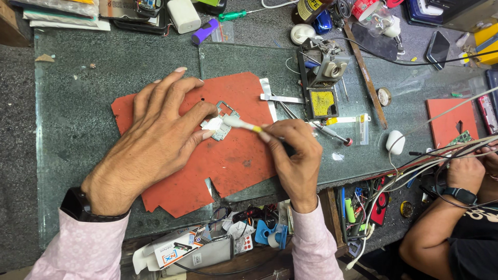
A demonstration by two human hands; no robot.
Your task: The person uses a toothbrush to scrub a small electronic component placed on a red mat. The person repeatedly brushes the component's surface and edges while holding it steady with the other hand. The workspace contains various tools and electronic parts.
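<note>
From the head camera, the left hand (155, 135) lies on a red mat (236, 161), fingers (207, 110) spread, pressing down a small metal part (222, 124). The right hand (296, 155) has fingers pinched on a white brush (243, 124), its tip touching that part. A co-worker's hand (465, 171) rests at the surface's (78, 103) right edge.

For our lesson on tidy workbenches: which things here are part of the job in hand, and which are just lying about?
In use:
left hand
small metal part
right hand
white brush
red mat

Lying about:
purple cap
green screwdriver
white charger
soldering stand
</note>
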